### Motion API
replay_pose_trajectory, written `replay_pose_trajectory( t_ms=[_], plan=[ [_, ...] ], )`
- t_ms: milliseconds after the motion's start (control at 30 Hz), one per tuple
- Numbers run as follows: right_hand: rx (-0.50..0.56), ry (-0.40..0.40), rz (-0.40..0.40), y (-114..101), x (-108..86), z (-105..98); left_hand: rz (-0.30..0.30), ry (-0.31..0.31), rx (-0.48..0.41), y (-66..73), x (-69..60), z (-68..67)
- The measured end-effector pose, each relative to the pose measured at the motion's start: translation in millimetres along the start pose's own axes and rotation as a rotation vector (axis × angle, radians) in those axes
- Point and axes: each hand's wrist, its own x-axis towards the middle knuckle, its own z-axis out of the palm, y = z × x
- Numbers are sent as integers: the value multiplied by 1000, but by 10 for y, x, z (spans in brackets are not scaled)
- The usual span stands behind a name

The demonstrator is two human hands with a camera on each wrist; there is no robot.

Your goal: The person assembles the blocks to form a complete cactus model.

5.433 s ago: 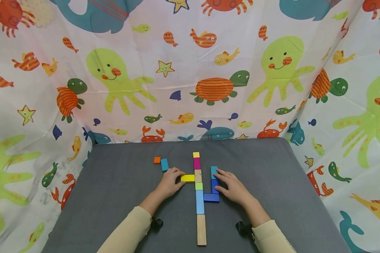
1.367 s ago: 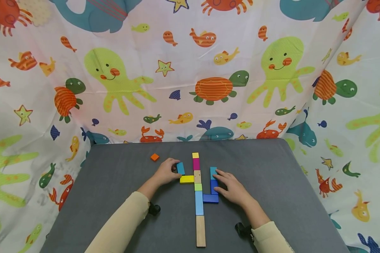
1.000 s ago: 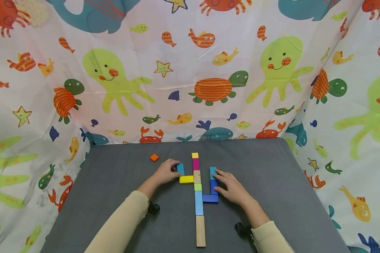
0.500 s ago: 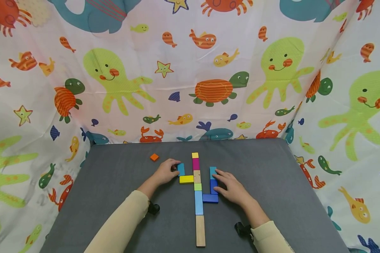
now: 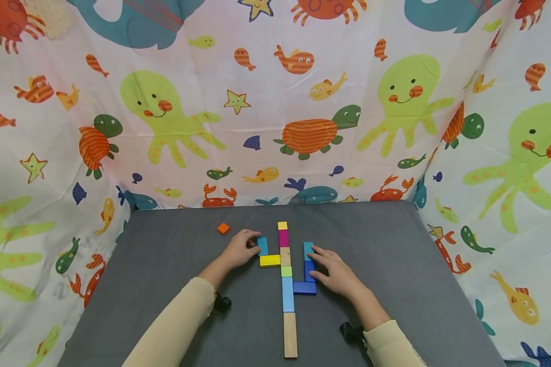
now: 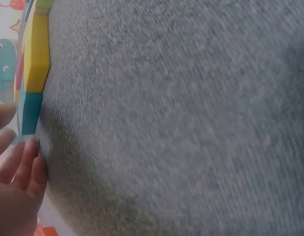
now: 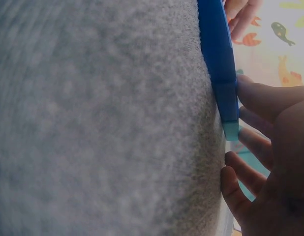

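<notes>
My left hand (image 5: 240,249) holds a light-blue block (image 5: 263,246), thumb and index finger at its left side and far end. This block stands against the left end of a yellow block (image 5: 270,261), which meets the central row. My right hand (image 5: 337,271) rests its fingertips along the right side of a cyan block (image 5: 308,248) and a blue block (image 5: 309,270). Under these lies a second blue block (image 5: 304,288), crosswise. In the right wrist view the fingers of the right hand (image 7: 289,142) are spread and loosely bent beside the blocks.
The central row runs from a small yellow block (image 5: 282,225) through magenta (image 5: 283,238), wood-coloured, green and light-blue blocks to a long wooden block (image 5: 290,335). An orange cube (image 5: 223,228) lies apart on the grey table (image 5: 174,265). A patterned curtain (image 5: 257,117) stands behind.
Since the oldest frame, my left hand has left the yellow block and brought the light-blue block rightward against it. The orange cube has turned. My right hand has stayed in place.
</notes>
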Motion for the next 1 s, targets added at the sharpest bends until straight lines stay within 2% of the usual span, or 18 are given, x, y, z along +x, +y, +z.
replay_pose_trajectory(
  t_ms=[100,167,333,467,567,700,833,1000],
  plan=[
    [7,1,0,-6,-8,-2,-5,78,-7,-43,-6,-29],
    [4,7,-3,-8,-11,-2,-17,157,2,-81,-1,-58],
    [-4,17,-4,-4,-15,8,-96,371,62,-214,5,-143],
    [0,10,-1,3,-23,16,-168,470,114,-332,-19,-210],
    [-1,14,-4,10,-24,22,-227,493,121,-411,-29,-247],
    [1,18,-6,19,-15,30,-294,482,104,-487,-28,-277],
    [-4,12,0,25,-15,36,-317,459,109,-529,-15,-295],
    [-12,17,1,23,-12,56,-321,473,105,-569,13,-302]
  ],
)
